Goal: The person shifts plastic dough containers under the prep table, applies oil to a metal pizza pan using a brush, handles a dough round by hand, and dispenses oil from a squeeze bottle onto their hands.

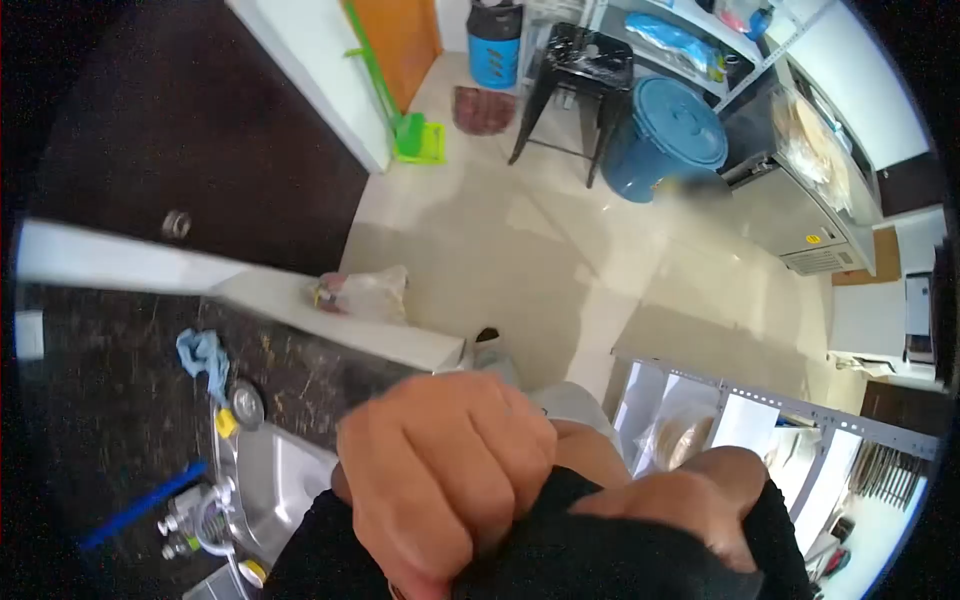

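Note:
Close to the camera, my left hand (445,470) is closed in a fist with its knuckles up. Whatever lies inside its fingers, if anything, is hidden. Black fabric (600,555) spreads right beside and below the fist. To the right, my right hand (690,500) shows only in part, bent behind the edge of that fabric. Its fingertips are out of sight, so I cannot tell whether it grips the fabric.
A metal sink (285,480) is set in the dark counter (120,370) at left, with a blue cloth (205,360) nearby. Shelving (740,395) stands close at right. Farther off are a black stool (590,60), a lidded blue bin (665,130) and a plastic bag (370,295).

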`<state>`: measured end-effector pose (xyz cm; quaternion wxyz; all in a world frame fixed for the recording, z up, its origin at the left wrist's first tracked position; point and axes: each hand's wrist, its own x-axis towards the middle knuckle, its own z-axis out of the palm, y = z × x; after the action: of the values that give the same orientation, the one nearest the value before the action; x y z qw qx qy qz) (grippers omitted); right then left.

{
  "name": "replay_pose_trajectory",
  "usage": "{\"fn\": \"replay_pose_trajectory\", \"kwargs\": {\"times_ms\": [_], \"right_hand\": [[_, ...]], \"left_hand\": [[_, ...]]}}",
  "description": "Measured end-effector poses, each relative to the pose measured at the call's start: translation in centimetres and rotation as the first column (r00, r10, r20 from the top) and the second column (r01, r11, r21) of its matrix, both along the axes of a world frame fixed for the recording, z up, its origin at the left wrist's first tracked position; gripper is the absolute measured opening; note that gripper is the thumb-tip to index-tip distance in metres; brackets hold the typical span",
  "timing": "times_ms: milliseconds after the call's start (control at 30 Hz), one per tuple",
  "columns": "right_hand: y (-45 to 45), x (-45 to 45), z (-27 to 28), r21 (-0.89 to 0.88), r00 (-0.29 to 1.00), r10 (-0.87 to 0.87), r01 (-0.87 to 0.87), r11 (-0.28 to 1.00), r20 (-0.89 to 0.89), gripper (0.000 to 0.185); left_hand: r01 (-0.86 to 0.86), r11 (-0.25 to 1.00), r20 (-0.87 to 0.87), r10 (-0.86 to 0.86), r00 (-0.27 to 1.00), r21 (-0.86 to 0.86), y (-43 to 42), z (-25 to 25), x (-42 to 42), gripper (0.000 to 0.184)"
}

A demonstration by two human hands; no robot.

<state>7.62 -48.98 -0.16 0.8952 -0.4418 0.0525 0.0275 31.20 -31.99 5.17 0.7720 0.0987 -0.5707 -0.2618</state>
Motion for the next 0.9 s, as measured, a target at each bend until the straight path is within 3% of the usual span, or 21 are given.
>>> {"fn": "replay_pose_trajectory", "kwargs": {"times_ms": [100, 200, 500, 700, 767, 833, 900], "right_hand": [[4.0, 3.7, 1.5, 0.016, 0.998, -0.060, 0.059, 0.998, 0.033, 0.022], [1.1, 6.1, 2.9, 0.056, 0.995, -0.081, 0.078, 0.995, 0.057, 0.023], [-10.2, 21.9, 6.1, 0.140, 0.955, -0.015, -0.028, 0.990, 0.297, 0.028], [-15.3, 30.3, 9.8, 0.141, 0.898, -0.015, -0.052, 0.989, 0.439, 0.031], [-17.0, 32.8, 10.5, 0.146, 0.902, -0.018, -0.050, 0.988, 0.431, 0.031], [-18.3, 36.4, 10.4, -0.232, 0.852, 0.241, -0.146, 0.962, 0.465, 0.021], [-20.2, 41.1, 10.3, -0.603, 0.763, 0.506, -0.195, 0.774, 0.402, 0.013]], "left_hand": [[-0.014, 0.998, -0.106, 0.020, 0.994, 0.056, -2.9, -1.2, 3.8, 0.016], [-0.037, 0.988, -0.162, 0.062, 0.985, 0.153, -5.2, -2.3, 6.6, 0.016], [-0.238, 0.892, 0.027, 0.246, 0.969, 0.384, -12.7, -2.0, 15.9, 0.019], [-0.283, 0.857, 0.141, 0.246, 0.959, 0.431, -18.3, -1.4, 20.4, 0.025], [-0.109, 0.814, -0.094, 0.197, 0.976, 0.571, -18.4, -1.0, 20.5, 0.031], [0.015, 0.787, -0.239, 0.169, 0.956, 0.616, -18.0, -1.4, 20.5, 0.034], [-0.049, 0.641, -0.248, 0.365, 0.898, 0.766, -17.6, -2.9, 21.5, 0.034]]}}
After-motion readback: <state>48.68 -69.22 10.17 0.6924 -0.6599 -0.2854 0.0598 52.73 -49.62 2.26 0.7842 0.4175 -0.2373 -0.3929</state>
